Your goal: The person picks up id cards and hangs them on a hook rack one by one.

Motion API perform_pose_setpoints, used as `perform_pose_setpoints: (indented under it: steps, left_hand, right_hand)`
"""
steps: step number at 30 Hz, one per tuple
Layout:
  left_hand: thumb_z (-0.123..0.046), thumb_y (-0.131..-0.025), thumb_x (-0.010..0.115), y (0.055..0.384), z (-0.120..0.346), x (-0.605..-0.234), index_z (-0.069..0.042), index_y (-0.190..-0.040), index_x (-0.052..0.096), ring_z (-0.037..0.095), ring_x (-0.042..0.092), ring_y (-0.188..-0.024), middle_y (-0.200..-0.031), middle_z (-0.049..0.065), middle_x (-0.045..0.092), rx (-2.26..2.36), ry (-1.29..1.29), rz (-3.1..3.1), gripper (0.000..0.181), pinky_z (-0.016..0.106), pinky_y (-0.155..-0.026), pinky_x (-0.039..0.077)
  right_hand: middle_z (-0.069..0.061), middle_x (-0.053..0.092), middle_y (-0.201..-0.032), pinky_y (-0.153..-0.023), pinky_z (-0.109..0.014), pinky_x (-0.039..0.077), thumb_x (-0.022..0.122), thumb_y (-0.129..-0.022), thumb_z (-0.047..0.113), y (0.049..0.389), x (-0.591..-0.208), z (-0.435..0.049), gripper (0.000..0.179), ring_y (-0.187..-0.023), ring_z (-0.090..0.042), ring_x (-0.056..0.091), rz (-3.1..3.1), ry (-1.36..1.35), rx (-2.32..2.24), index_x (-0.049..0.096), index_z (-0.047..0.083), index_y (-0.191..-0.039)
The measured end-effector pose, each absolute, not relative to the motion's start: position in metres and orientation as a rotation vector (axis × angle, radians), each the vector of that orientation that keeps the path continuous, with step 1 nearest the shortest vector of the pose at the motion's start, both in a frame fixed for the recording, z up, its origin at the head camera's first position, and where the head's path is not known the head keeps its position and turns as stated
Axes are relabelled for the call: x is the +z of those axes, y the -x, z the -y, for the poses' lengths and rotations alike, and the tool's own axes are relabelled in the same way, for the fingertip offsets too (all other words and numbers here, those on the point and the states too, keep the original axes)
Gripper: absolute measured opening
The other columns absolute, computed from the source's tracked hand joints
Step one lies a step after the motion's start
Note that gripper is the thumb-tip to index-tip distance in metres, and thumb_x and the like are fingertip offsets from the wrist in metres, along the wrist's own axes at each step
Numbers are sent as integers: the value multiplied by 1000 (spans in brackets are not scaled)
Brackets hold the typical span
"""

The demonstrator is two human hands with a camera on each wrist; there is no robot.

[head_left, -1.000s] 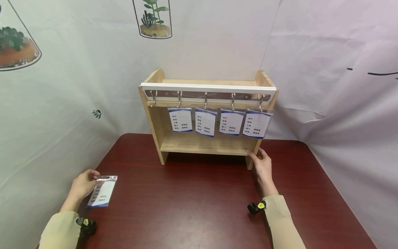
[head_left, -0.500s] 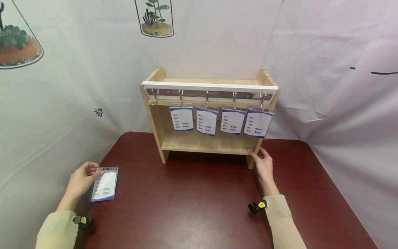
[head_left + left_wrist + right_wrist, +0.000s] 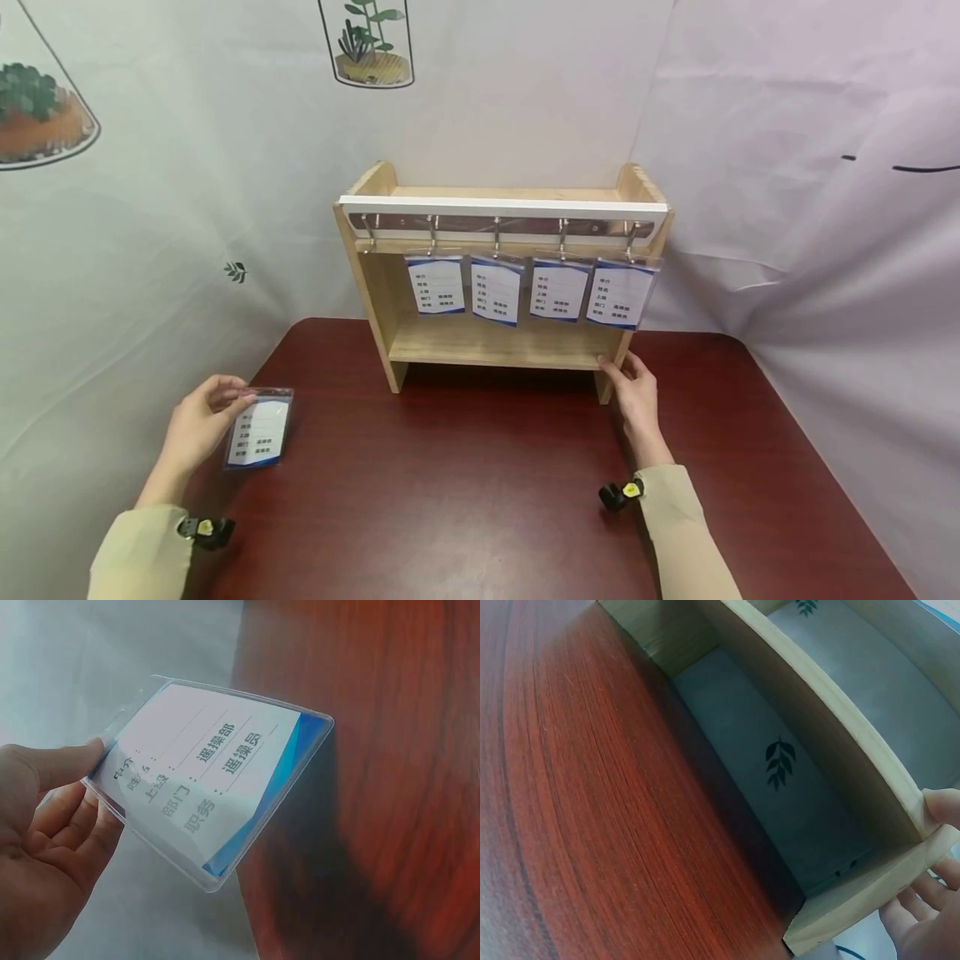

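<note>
My left hand [image 3: 201,423] pinches a clear-sleeved badge card [image 3: 259,432] by its top left corner, over the left side of the table. In the left wrist view the badge card [image 3: 202,765] tilts above the table edge, its printed white face and blue border showing. Toward the back stands a wooden shelf [image 3: 495,354] with a white hook rail [image 3: 465,205] across its front. Several similar badge cards [image 3: 495,292] hang from the hooks; the leftmost hook [image 3: 368,233] bears none. My right hand [image 3: 636,408] grips the shelf's right side panel low down, thumb inside and fingers outside.
The dark red table [image 3: 450,483] spreads out in front of the shelf. A pale fabric wall [image 3: 525,100] with printed plants stands behind and along both sides. A black wrist camera [image 3: 613,497] sits on the right wrist, another [image 3: 213,533] on the left.
My left hand has moved away from me and slightly right, carrying the badge card along. My right hand stays on the shelf's side panel. The hanging cards keep their places.
</note>
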State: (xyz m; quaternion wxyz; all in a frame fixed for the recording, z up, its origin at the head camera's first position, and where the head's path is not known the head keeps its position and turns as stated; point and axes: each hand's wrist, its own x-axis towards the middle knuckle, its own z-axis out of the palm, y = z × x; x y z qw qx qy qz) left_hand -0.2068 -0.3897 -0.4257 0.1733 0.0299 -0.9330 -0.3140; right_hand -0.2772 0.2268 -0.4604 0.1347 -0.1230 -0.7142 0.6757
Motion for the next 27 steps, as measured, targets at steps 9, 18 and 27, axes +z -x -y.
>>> perform_pose_setpoints:
  steps: [9,18,27]
  left_hand:
    - [-22,-95,73,213,367,-418,-4,-110,64,-14,55,-81,-103,16,73,-960,20,2562,24,11,-67,43]
    - [-20,-96,72,220,338,-410,-5,-111,63,-11,59,-83,-100,9,75,-1048,93,2525,23,12,-70,43]
    - [-23,-97,71,223,322,-403,-7,-118,67,-9,61,-86,-105,12,74,-1080,152,2524,27,11,-69,46]
  right_hand:
    - [-24,52,-145,-108,-42,42,73,-95,28,278,-461,-226,64,-129,-31,52,2080,358,1948,49,0,-146]
    - [-24,51,-145,-110,-43,41,73,-94,29,275,-462,-225,66,-129,-32,51,2072,359,1965,47,0,-148]
    - [-23,54,-142,-107,-42,43,74,-94,28,277,-460,-226,65,-126,-31,53,2067,363,1962,49,1,-147]
